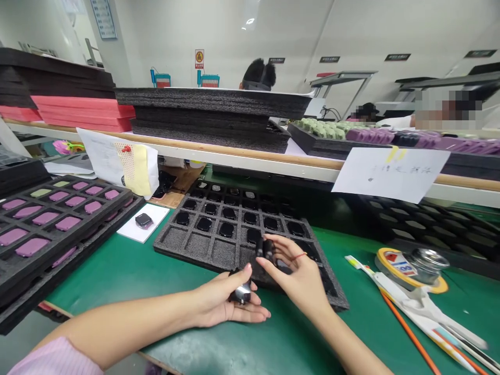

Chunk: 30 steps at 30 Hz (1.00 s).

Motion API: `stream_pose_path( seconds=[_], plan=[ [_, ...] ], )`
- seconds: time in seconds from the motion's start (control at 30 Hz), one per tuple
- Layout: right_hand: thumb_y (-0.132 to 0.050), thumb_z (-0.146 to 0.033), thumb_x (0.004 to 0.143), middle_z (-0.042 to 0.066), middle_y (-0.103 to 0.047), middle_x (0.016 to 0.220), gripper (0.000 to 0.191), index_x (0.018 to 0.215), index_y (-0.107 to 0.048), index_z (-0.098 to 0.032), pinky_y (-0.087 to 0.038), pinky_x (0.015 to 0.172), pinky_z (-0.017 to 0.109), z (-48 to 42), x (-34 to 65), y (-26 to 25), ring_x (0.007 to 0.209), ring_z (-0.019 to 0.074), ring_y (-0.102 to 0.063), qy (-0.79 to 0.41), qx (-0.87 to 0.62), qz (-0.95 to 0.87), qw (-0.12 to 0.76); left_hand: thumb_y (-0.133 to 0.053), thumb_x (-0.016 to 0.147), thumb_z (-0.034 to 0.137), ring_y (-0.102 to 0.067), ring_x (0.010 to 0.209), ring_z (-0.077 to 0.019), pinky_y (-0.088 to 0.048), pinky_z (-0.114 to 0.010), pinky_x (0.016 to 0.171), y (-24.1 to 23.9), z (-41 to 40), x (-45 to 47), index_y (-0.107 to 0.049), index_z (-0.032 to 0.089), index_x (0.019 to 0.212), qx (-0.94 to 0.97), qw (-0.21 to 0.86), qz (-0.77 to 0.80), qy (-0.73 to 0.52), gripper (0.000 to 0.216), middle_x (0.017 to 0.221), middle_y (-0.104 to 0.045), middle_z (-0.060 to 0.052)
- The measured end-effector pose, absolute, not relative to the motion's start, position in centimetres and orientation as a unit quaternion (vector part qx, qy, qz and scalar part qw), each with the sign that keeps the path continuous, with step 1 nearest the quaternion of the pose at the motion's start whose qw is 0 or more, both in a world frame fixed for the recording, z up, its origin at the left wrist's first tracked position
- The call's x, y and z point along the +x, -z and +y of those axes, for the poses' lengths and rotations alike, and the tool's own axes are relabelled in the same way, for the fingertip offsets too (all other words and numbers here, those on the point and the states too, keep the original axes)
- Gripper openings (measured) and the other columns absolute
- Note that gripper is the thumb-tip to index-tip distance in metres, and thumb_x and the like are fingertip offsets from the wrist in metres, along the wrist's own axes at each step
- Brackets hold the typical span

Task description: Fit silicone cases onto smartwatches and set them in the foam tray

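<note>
My left hand (230,304) is palm up over the green table, its thumb pressing a small glossy dark watch case (242,293) against the fingers. Pinched between the thumb and fingers of my right hand (295,271) are dark pieces (265,249), which look like black watch cases seen edge-on. That hand is above the near side of a black foam tray (187,255). Several dark watch cases (227,229) lie in the tray's pockets, while some pockets in its front row hold nothing. Part of the tray's right side is hidden behind my right hand.
At left, stacked foam trays (133,200) carry purple and green pieces. One watch case (144,220) lies on white paper. On the right are a tape roll (410,268), a metal-capped jar (429,259) and long tools. A shelf (234,156) with foam stacks crosses behind.
</note>
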State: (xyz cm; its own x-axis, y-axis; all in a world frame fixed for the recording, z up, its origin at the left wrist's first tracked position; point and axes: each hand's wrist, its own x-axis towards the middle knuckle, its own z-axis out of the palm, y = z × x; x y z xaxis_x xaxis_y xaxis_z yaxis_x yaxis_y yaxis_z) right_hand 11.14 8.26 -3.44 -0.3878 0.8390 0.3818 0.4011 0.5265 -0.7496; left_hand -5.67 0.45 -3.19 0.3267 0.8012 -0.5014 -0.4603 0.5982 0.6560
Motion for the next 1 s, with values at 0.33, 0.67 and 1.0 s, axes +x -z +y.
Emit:
stream_pose_path(
  seconds=[0.33, 0.67, 1.0],
  plan=[
    [-0.072, -0.016, 0.080, 0.007, -0.071, 0.127, 0.060, 0.136, -0.053, -0.025, -0.058, 0.097, 0.032, 3.9, 10.6, 3.6, 0.111, 0.0220, -0.071, -0.263, -0.248, -0.878, 0.314, -0.078, 0.067, 0.068, -0.070, 0.071, -0.0191, -0.055, -0.038, 0.081, 2.9, -0.7, -6.1, -0.066, 0.012, 0.091, 0.247, 0.770, 0.396, -0.435, 0.062, 0.079, -0.071, -0.008],
    [-0.077, -0.011, 0.072, 0.001, -0.073, 0.117, 0.086, 0.146, -0.037, -0.032, -0.054, 0.102, 0.030, 2.7, 10.2, 3.3, 0.108, 0.0186, -0.071, -0.367, -0.235, -0.804, 0.404, -0.073, 0.076, 0.064, -0.055, 0.068, -0.0082, -0.043, -0.020, 0.065, 1.3, -1.5, -6.3, -0.069, 0.016, 0.102, 0.275, 0.791, 0.327, -0.438, 0.055, 0.086, -0.064, -0.002],
    [-0.080, -0.016, 0.073, -0.002, -0.074, 0.113, 0.092, 0.149, -0.032, -0.033, -0.052, 0.106, 0.031, 2.4, 9.8, 3.5, 0.112, 0.0176, -0.070, -0.391, -0.240, -0.773, 0.438, -0.079, 0.072, 0.062, -0.053, 0.073, -0.0088, -0.043, -0.020, 0.066, 1.9, -1.2, -6.2, -0.062, 0.014, 0.102, 0.356, 0.748, 0.355, -0.434, 0.060, 0.085, -0.058, -0.001]
  ],
)
